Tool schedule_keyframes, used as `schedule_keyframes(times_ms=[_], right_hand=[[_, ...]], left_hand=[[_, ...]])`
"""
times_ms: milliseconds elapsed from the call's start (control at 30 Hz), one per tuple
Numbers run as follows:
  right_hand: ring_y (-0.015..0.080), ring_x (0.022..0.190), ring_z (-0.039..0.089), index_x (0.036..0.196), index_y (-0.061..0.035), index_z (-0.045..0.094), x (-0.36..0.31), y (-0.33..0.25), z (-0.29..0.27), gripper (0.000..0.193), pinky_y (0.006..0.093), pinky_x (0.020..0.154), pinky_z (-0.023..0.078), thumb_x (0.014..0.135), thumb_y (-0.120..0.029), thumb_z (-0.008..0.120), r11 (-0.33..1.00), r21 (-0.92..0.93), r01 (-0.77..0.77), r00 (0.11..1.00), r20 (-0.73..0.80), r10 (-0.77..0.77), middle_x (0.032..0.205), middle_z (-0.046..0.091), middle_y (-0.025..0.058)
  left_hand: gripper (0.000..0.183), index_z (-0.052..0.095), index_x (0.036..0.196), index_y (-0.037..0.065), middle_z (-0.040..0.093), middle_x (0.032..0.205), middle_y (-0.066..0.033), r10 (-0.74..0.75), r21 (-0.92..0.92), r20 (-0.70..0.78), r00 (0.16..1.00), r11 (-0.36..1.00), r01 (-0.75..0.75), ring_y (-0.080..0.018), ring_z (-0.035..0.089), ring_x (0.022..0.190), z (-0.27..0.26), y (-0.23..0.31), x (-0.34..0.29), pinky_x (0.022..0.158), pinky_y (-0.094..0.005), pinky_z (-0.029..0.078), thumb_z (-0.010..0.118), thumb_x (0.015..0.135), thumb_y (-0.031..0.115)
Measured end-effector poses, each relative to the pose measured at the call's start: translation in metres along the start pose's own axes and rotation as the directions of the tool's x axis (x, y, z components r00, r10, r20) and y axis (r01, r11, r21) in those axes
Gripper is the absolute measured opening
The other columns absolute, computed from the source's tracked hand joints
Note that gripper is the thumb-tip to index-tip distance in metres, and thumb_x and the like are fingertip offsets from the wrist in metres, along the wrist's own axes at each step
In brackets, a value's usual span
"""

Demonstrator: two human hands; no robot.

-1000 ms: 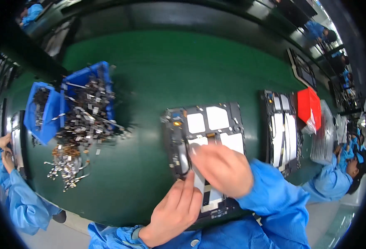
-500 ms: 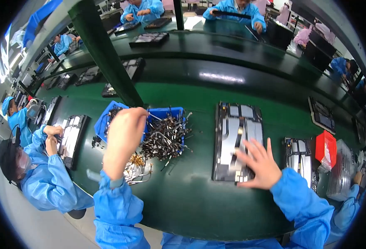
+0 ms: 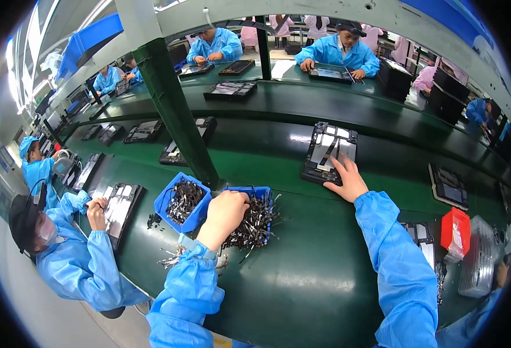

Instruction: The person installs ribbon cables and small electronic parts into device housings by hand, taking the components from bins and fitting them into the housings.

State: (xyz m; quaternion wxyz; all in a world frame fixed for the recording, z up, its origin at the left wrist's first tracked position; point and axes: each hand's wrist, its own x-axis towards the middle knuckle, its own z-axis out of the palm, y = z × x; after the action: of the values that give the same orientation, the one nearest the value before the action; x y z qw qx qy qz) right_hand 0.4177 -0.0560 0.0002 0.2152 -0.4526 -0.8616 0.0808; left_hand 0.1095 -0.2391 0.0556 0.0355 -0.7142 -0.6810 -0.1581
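Observation:
My left hand (image 3: 226,216) is over the right-hand blue bin, its fingers curled together at the heap of short black and silver flex cables (image 3: 254,225). What lies between the fingertips is hidden. My right hand (image 3: 348,178) has its fingers spread on the lower right part of an opened tablet-like device (image 3: 323,152). This flat black-framed unit with silver battery panels lies at the far side of the green bench. A second blue bin (image 3: 165,204) beside my left hand holds more dark cables. Silvery cables (image 3: 173,255) lie partly under my left wrist.
A green post (image 3: 180,116) rises behind the bins. At right stand a red bin (image 3: 456,229), stacked clear trays (image 3: 477,255) and another opened device (image 3: 423,238). On the left a co-worker (image 3: 81,249) handles a similar device (image 3: 119,211). More devices lie along the far strip.
The device has gone from the middle of the bench to its far side, with my right hand on it. My left hand has come down to the cables. The view has shifted.

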Motion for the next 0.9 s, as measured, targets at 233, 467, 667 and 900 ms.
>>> schedule_keyframes(times_ms=[233, 467, 667, 900], right_hand=[[0.0383, 0.138, 0.028, 0.143, -0.0144, 0.04, 0.007, -0.009, -0.003, 0.078, 0.0495, 0.112, 0.031, 0.078, -0.037, 0.076, 1.0, -0.002, -0.022, 0.999, 0.037, 0.022, 0.15, 0.028, 0.0198], [0.0387, 0.138, 0.027, 0.124, -0.011, 0.057, 0.004, -0.057, -0.029, 0.049, 0.0594, 0.111, 0.026, 0.077, -0.014, 0.071, 0.998, -0.017, 0.063, 0.986, -0.153, -0.064, 0.147, 0.033, 0.0173], [0.0325, 0.118, 0.051, 0.103, -0.0068, 0.067, -0.013, -0.122, -0.076, 0.022, 0.0415, 0.099, 0.044, 0.08, -0.006, 0.066, 0.875, 0.244, 0.418, 0.882, -0.34, -0.327, 0.126, 0.056, 0.0133], [0.0138, 0.069, 0.059, 0.102, -0.0082, 0.073, -0.047, -0.186, -0.115, 0.022, 0.0282, 0.063, 0.048, 0.081, -0.016, 0.075, 0.669, 0.679, 0.301, 0.943, -0.107, -0.315, 0.083, 0.067, 0.0061]], left_hand=[[0.01, 0.069, 0.083, 0.008, 0.068, 0.081, -0.0118, -0.003, -0.06, -0.031, 1.0, 0.998, 0.001, -0.032, 0.065, 0.083, -0.029, 0.007, 0.006, 0.073, -0.0423, 0.051, 0.066, 0.08, 0.016], [0.008, 0.061, 0.084, 0.004, 0.065, 0.078, -0.0132, -0.02, -0.191, -0.199, 0.98, 0.981, -0.018, -0.0329, 0.063, 0.082, -0.06, 0.008, 0.0, 0.072, -0.0429, 0.049, 0.063, 0.083, 0.011], [0.005, 0.062, 0.083, 0.003, 0.063, 0.078, -0.0105, 0.049, 0.075, -0.38, 0.924, 0.997, -0.022, -0.0287, 0.06, 0.079, -0.086, 0.022, -0.007, 0.071, -0.0374, 0.048, 0.064, 0.08, 0.005], [0.007, 0.065, 0.084, 0.003, 0.065, 0.078, -0.0094, 0.166, -0.255, -0.336, 0.927, 0.931, -0.26, -0.028, 0.061, 0.077, -0.12, 0.067, -0.021, 0.07, -0.0379, 0.048, 0.068, 0.079, 0.005]])
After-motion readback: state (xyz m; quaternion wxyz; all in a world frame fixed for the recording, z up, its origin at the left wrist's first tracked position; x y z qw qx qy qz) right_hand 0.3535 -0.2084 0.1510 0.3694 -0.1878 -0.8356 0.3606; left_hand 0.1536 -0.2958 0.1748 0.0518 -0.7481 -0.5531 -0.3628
